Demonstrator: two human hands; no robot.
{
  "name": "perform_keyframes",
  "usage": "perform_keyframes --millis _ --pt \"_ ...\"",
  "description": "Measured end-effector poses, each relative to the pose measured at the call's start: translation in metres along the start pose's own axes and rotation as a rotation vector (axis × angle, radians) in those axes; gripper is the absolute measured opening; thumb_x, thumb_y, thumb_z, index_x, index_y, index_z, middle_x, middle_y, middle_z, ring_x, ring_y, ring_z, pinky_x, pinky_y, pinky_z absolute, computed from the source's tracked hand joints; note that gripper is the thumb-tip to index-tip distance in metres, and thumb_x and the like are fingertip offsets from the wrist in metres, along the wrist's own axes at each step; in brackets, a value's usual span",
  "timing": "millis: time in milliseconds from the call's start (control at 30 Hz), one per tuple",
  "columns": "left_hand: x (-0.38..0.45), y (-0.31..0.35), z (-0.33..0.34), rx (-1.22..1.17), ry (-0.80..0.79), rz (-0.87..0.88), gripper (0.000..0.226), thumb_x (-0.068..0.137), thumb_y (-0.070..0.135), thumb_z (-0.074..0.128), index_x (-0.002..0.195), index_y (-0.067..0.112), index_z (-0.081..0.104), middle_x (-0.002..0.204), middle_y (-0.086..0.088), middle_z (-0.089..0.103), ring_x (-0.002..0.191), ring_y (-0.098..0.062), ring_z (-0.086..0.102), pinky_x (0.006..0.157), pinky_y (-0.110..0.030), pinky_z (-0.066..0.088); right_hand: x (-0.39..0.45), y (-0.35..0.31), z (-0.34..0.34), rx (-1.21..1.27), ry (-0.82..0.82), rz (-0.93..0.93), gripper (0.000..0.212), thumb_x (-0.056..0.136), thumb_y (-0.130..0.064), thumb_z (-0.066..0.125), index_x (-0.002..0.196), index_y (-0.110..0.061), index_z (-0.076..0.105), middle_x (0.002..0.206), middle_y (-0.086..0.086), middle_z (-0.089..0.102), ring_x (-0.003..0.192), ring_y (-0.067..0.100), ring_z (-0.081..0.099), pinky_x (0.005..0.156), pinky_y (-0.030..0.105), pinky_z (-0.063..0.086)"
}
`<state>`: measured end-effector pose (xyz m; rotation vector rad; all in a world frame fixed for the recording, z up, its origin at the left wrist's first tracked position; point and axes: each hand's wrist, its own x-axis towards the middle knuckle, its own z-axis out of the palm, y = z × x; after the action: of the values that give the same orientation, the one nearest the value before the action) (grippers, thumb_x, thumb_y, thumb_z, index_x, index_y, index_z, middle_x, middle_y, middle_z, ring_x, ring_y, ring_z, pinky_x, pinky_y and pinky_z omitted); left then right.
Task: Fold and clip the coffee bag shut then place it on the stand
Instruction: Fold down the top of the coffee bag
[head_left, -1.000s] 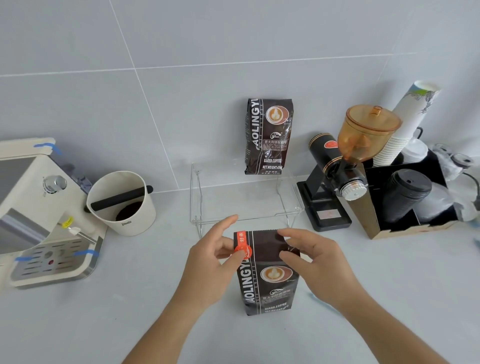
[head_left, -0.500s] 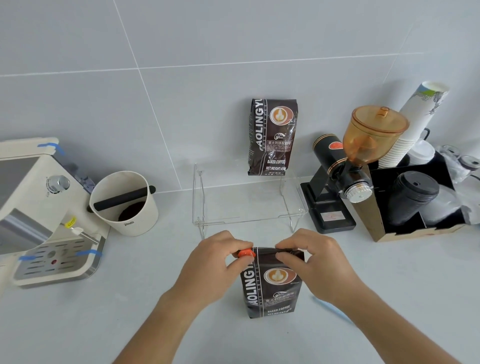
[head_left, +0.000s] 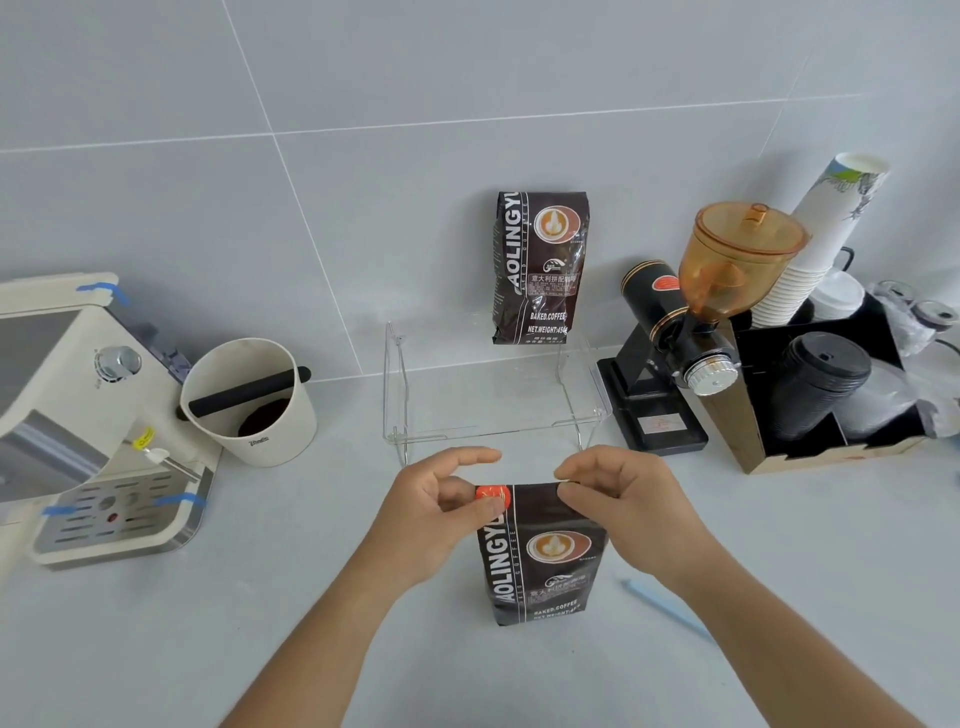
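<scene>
Both hands pinch coffee bag (head_left: 545, 556) top fold: left hand (head_left: 436, 514), right hand (head_left: 623, 504); orange clip (head_left: 493, 493) half hidden.

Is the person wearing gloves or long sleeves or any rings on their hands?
No. Both the left hand and the right hand are bare, with no gloves. No rings, watch or bracelet show on the fingers or wrists. Both forearms are uncovered all the way to the bottom edge of the picture, so no sleeve is in view. The fingernails look short and plain.
</scene>
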<state>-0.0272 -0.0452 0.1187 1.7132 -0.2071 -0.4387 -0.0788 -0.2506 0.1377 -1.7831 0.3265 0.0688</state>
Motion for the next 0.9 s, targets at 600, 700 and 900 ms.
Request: perform_keyframes --millis 600,700,900 --pt "-0.004 -0.011 0.005 0.424 -0.063 0.163 0.031 0.08 0.018 0.076 0.109 0.028 0.072 0.09 0.007 0.065 0.089 -0.005 0.064 0.077 -0.008 0.047 0.009 0.006 -0.008 -0.16 -0.294 0.144 0.012 0.078 -0.012 0.077 0.085 -0.022 0.076 0.081 -0.003 0.079 0.071 0.009 0.071 0.062 0.02 0.053" --pt "-0.003 -0.013 0.005 0.459 -0.067 0.166 0.027 0.083 0.021 0.072 0.109 0.027 0.071 0.09 0.007 0.062 0.091 -0.007 0.063 0.071 -0.007 0.043 0.008 0.01 -0.011 -0.322 -0.318 0.035 0.028 0.073 -0.011 0.08 0.085 -0.036 0.073 0.082 -0.012 0.076 0.078 0.004 0.07 0.075 0.021 0.055" --pt "-0.001 -0.018 0.005 0.494 -0.097 0.216 0.015 0.086 0.018 0.068 0.098 0.021 0.077 0.09 0.008 0.07 0.087 -0.007 0.065 0.069 -0.01 0.045 0.002 0.022 -0.011 -0.499 -0.218 -0.224 0.015 0.084 -0.016 0.07 0.093 -0.023 0.079 0.076 -0.016 0.069 0.083 -0.001 0.062 0.064 0.008 0.044"
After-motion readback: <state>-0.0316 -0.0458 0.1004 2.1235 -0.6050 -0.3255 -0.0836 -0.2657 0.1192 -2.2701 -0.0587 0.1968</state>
